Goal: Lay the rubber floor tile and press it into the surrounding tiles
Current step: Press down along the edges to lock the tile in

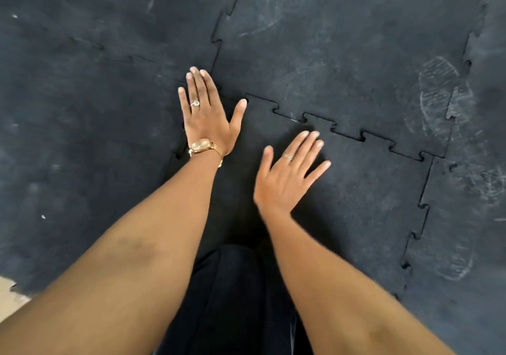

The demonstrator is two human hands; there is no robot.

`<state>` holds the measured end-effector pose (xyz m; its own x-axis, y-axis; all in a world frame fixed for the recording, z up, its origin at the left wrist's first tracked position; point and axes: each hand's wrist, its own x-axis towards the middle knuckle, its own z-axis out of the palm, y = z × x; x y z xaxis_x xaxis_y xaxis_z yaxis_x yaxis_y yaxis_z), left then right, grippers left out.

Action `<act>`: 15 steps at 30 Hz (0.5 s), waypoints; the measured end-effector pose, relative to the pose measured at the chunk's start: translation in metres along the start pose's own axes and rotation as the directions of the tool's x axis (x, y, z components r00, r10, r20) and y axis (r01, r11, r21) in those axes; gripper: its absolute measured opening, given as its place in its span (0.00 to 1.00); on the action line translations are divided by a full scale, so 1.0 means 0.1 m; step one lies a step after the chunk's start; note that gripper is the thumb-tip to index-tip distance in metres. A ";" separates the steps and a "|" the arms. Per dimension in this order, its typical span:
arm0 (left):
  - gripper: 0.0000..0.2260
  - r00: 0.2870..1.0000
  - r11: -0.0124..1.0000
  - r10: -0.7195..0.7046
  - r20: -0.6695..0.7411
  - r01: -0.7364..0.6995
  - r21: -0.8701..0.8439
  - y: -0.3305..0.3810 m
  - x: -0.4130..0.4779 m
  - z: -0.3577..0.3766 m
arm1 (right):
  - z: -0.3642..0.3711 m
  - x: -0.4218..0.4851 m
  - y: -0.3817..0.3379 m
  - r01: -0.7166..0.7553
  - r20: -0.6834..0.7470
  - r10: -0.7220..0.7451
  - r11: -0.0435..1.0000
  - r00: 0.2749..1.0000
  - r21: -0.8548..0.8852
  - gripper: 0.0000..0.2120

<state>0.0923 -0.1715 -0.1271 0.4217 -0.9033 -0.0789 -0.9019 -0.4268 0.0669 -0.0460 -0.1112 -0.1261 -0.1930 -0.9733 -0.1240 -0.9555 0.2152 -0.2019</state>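
Observation:
The dark rubber floor tile [364,198] lies in front of me with its toothed edges meshing into the tiles beyond and to the right. My left hand [206,113] lies flat, palm down, on the tile's far left corner where several tiles meet, fingers straight and thumb spread. My right hand [289,175] is over the tile's middle, palm down with fingers spread and slightly blurred; whether it touches the rubber I cannot tell. Neither hand holds anything.
Dusty black interlocking tiles [342,42] cover the floor all around, with chalky shoe prints [438,97] at the right. My dark-clothed knee [238,300] rests on the tile between my arms. A patch of bare light floor [11,297] shows at the lower left edge.

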 end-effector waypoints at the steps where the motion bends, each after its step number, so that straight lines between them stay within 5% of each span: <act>1: 0.40 1.000 1.000 -0.004 0.013 0.004 -0.011 0.00 0.00 -0.01 | 0.03 -0.20 -0.03 0.103 0.036 -0.103 0.995 0.994 0.002 0.33; 3: 0.40 1.000 1.000 0.000 0.014 0.000 -0.023 0.00 0.00 -0.02 | 0.07 -0.40 -0.06 0.217 0.084 -0.216 0.976 0.973 0.004 0.32; 15: 0.40 1.000 1.000 0.010 -0.012 -0.010 -0.013 -0.02 0.01 0.06 | 0.10 -0.36 -0.07 0.219 0.096 -0.211 0.973 0.973 -0.078 0.33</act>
<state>0.0941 -0.1712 -0.1329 0.4140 -0.9079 -0.0659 -0.9047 -0.4183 0.0802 -0.0303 -0.0770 -0.1300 0.0352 -0.9845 -0.1718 -0.9890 -0.0096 -0.1476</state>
